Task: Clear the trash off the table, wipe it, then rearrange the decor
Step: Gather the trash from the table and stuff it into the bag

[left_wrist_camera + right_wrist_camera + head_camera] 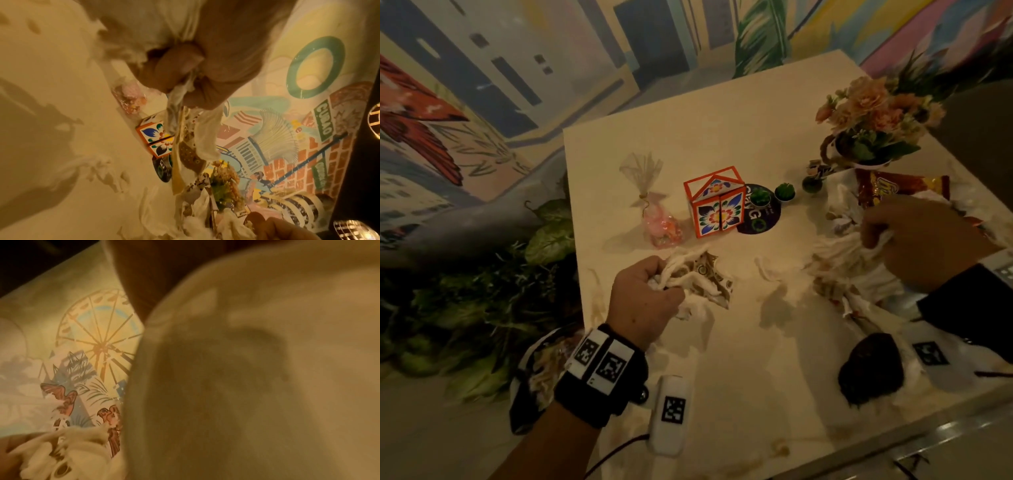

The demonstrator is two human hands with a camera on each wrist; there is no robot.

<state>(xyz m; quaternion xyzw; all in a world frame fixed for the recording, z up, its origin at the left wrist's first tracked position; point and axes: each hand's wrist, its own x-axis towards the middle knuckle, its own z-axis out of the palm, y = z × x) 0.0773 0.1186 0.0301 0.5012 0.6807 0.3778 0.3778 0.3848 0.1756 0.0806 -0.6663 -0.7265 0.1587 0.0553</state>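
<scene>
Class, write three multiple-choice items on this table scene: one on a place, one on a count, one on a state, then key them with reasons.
1. Where is the floral gift box?
A. beside the candy bag
B. on the floor
C. atop the flowers

2. How many small green cactus candles stand by it?
A. none
B. three
C. seven

3. What is the left hand doing?
A. lying flat
B. gripping crumpled napkins
C. pointing

Key: A, box and bag stand side by side; B, three green tops in a row; B, fingers curl round the paper.
</scene>
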